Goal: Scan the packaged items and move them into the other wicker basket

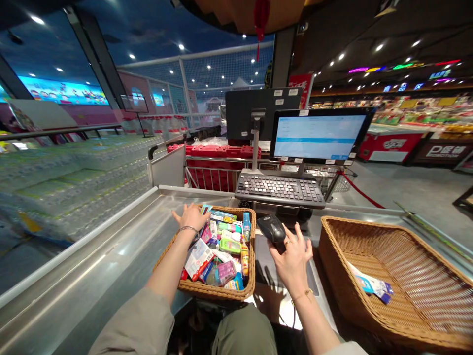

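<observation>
My left hand (192, 217) reaches over the far left corner of a full wicker basket (253, 256), its fingers spread. The thumb is beside a light-blue packet (206, 209); I see no clear grip on it. Inside are several small packaged goods, among them a green bottle (229, 245), a pink-labelled bottle (226, 272), a blue-capped tube (246, 226) and a red-and-white box (198, 259). My right hand (291, 261) holds a black barcode scanner (271, 228) between thumb and forefinger, other fingers raised. The scanner is above the counter, right of the full basket.
Right of me stands a second wicker basket (417, 256) with a white-and-blue packet (371, 284) inside. Ahead are a keyboard (280, 188), a lit monitor (320, 137) and a dark screen back (240, 116). The metal counter (121, 266) extends left; stacked bottled drinks (84, 192) stand beyond it.
</observation>
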### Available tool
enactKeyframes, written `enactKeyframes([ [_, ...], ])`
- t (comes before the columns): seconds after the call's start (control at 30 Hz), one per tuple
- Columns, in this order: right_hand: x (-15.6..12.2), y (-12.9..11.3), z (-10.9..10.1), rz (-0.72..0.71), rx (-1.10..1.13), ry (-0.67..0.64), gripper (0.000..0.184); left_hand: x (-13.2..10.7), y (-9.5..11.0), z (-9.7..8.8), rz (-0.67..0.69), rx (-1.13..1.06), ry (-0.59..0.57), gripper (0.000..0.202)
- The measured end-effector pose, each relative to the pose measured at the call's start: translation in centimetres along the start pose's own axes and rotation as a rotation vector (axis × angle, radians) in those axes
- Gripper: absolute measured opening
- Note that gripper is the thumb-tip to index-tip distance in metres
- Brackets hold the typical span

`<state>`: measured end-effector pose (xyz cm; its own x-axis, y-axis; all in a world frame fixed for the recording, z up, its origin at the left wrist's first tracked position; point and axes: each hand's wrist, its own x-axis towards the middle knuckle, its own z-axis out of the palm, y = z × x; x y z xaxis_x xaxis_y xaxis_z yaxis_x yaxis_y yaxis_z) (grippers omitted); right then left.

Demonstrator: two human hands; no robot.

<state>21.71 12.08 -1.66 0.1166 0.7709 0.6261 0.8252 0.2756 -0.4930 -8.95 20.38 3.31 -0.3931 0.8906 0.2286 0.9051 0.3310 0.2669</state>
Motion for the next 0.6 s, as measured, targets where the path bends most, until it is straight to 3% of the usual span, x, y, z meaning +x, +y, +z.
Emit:
enactKeyframes([
  [0.13,0.0,0.0,0.1,-0.004,0.008,0.010,0.027,0.3,1.5,-2.4,-0.007,-0.094,0.056,0.047],
  [0.3,-0.2,0.1,0.1,-0.005,0.021,0.010,0.027,-0.9,2.8,-4.5,0.006,-0.230,0.088,0.042],
  [0.53,-0.3,0.1,-0.2,0.002,0.025,0.001,0.025,-2.6,2.1,-6.1,-0.075,-0.337,0.201,0.045],
  [0.6,-0.3,0.0,-0.3,0.002,0.027,0.003,0.025,-2.9,1.8,-6.5,-0.091,-0.316,0.146,0.048],
])
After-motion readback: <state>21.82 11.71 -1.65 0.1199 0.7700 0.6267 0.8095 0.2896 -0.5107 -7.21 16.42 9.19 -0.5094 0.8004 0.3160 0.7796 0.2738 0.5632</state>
